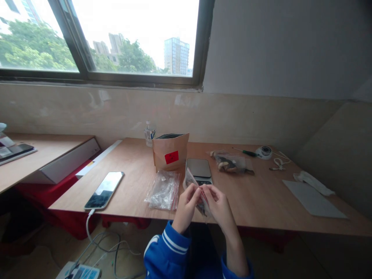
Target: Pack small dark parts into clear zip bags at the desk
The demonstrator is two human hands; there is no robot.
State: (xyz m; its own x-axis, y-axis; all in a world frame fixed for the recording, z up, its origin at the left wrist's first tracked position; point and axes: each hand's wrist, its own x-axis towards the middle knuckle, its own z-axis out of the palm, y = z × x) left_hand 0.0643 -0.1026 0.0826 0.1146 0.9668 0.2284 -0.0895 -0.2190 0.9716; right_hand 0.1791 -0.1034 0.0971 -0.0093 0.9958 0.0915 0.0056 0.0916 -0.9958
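Note:
My left hand [187, 205] and my right hand [219, 205] are raised together over the near edge of the wooden table [261, 201]. Both pinch the top of a small clear zip bag [195, 190] with dark contents; its red seal strip runs between my fingers. Just behind the bag lies a small digital scale [199, 169]. To the left of my hands rests a stack of empty clear zip bags [163, 190]. A brown paper pouch [171, 153] with a red label stands open behind the stack.
A phone [104, 190] on a white cable lies at the table's left. A filled clear bag [231, 163], a green screwdriver [245, 152], a white round device [264, 152], a grey sheet [314, 199] and a small bottle [149, 133] sit farther back and right.

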